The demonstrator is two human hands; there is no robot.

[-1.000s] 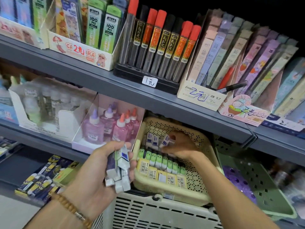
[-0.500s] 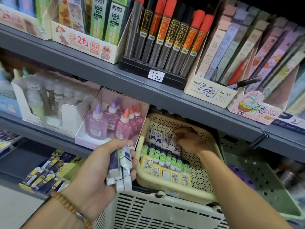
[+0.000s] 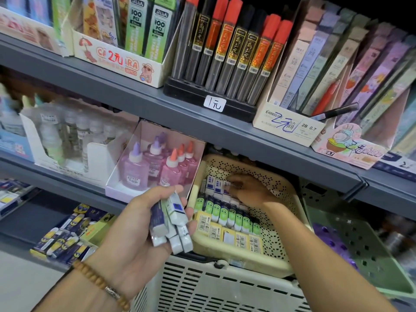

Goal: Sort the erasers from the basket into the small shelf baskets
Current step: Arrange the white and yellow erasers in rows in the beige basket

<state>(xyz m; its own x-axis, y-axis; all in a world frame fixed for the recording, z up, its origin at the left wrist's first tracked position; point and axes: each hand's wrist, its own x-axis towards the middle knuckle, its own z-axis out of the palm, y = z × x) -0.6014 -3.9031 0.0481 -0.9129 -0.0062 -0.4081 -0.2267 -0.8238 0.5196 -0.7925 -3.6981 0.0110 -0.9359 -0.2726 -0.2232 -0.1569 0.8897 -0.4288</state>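
Grey shop shelves (image 3: pixel 144 102) carry stationery, and on the lower one sits a cream perforated basket (image 3: pixel 276 194), the landmark here. Inside it, white-and-blue erasers (image 3: pixel 216 186) stand in a back row, green-topped ones (image 3: pixel 227 213) in front of them, yellow-labelled ones (image 3: pixel 229 236) nearest the front rim. The right hand (image 3: pixel 249 190) reaches into the basket with fingertips at the back row; blur hides whether it pinches one. Left of the basket and lower, the left hand (image 3: pixel 135 224) grips a bunch of white-and-blue erasers (image 3: pixel 171 221), fingers curled round them. A white slotted basket (image 3: pixel 216 289) sits directly below. Pink glue bottles (image 3: pixel 157 167) stand just left, a green basket (image 3: pixel 360 244) just right.
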